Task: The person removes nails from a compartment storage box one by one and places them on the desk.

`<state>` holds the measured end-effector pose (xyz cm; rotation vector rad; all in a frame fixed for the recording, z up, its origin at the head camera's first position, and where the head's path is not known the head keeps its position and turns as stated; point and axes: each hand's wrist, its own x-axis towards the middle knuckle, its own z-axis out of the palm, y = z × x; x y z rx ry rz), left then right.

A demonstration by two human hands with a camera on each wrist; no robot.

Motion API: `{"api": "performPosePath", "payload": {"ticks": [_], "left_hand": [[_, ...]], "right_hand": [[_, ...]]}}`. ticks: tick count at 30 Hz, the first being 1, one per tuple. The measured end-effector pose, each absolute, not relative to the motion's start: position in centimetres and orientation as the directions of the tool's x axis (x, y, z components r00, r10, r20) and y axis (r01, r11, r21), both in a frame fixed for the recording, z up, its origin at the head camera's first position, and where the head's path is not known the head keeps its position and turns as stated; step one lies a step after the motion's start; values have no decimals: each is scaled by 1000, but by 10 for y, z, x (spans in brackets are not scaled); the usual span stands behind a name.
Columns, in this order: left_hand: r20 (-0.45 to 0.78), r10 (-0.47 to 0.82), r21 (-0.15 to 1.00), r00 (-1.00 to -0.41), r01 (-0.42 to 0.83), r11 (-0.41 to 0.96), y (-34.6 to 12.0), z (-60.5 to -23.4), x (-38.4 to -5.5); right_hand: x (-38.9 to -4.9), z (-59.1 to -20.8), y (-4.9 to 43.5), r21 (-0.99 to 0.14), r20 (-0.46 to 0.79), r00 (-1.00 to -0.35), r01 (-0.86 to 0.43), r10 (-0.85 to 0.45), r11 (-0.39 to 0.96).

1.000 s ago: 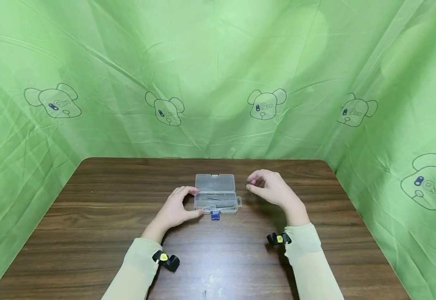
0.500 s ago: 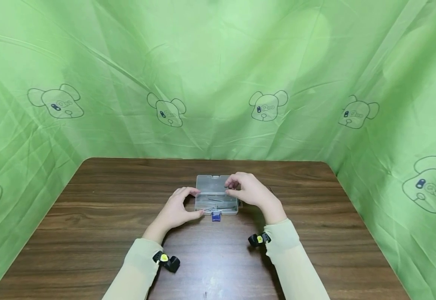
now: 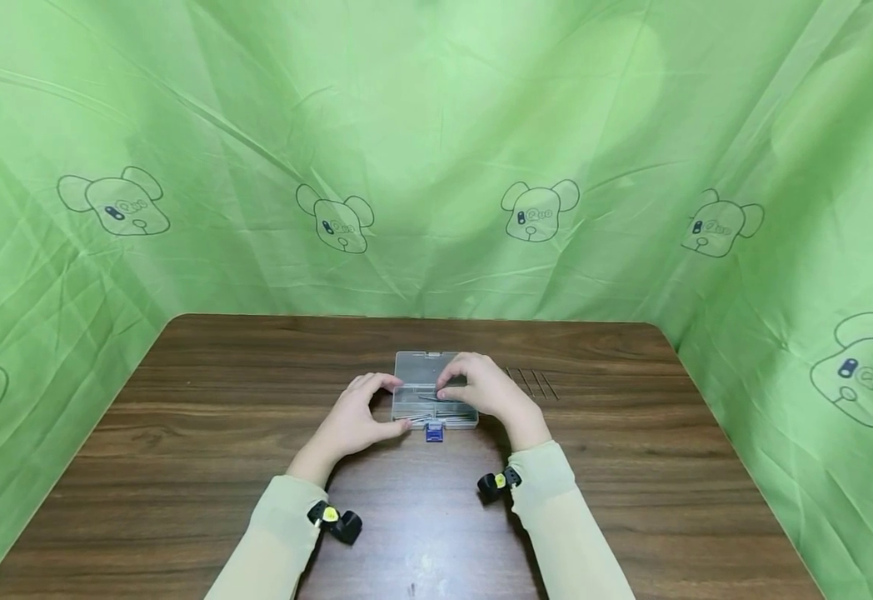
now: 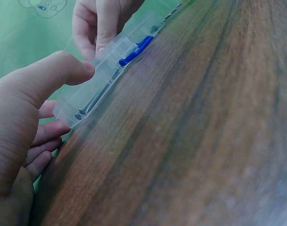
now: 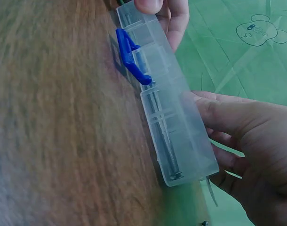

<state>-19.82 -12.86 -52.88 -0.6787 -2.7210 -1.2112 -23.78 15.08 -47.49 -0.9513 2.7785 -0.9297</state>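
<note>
A clear plastic box [image 3: 416, 409] with its lid [image 3: 416, 367] tipped back stands on the table, its blue latch [image 3: 434, 432] hanging at the front. Several nails [image 5: 164, 141] lie in its front compartment, and another nail [image 3: 427, 398] shows in the rear one. My left hand [image 3: 354, 419] grips the box's left end, thumb at the front and fingers at the back. Over the rear compartment, my right hand [image 3: 485, 390] points thumb and fingertips down, pinched together at a nail that is mostly hidden by the fingers and the box wall.
Several loose nails [image 3: 543, 384] lie in a row on the brown wooden table [image 3: 616, 467], right of the box. A green curtain [image 3: 436, 275] printed with bear heads surrounds the table's back and sides.
My right hand has moved left from beside the box to over its rear compartment, carrying a nail, which uncovers the row of nails on the table. The left hand keeps its hold.
</note>
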Motion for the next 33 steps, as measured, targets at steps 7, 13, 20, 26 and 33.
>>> {"api": "performPosePath", "payload": {"ticks": [7,13,20,26,33], "left_hand": [[257,355,680,-899,429,595,-128,-527,-197],[256,356,679,-898,430,595,-127,-526,-197],[255,358,682,-898,429,592,-127,-527,-197],[256,356,688,-899,428,586,-128,-527,-198],[254,356,689,-899,426,587,-128,-528,-198]], "right_hand": [[-239,-480,152,-474,201,-744,-643,-637,602],[-240,-481,152,-441,193,-744,-648,-640,621],[-241,-484,151,-400,175,-745,-652,-644,645],[-240,-484,150,-376,158,-758,-639,-633,671],[-238,-484,148,-371,144,-780,-613,-609,697]]}}
